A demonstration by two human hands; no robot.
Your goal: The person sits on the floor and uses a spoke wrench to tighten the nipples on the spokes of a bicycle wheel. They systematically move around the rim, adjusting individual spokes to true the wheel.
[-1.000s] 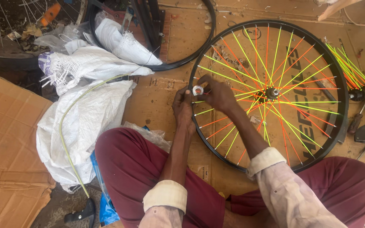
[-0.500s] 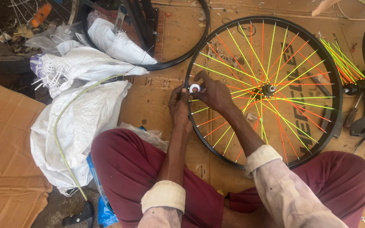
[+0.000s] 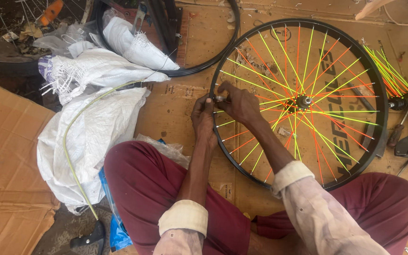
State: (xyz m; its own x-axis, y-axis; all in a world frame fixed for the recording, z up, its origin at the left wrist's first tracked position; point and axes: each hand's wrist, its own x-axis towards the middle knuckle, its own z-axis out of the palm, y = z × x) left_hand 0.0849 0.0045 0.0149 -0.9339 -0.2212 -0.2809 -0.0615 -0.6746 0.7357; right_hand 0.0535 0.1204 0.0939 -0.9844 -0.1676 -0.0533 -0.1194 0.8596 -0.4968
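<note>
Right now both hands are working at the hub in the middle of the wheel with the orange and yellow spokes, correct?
Not quite. The head view shows the left hand and right hand at the rim's left edge, not the hub.

White woven sacks (image 3: 90, 141) lie crumpled on the floor at the left, frayed at their edges; another woven sack (image 3: 135, 45) sits inside a bare black rim. Flattened brown cardboard cartons (image 3: 10, 156) cover the floor. A blue plastic wrapper (image 3: 118, 233) lies beside the person's knee. A small label (image 3: 278, 33) sits on the wheel's rim.
</note>
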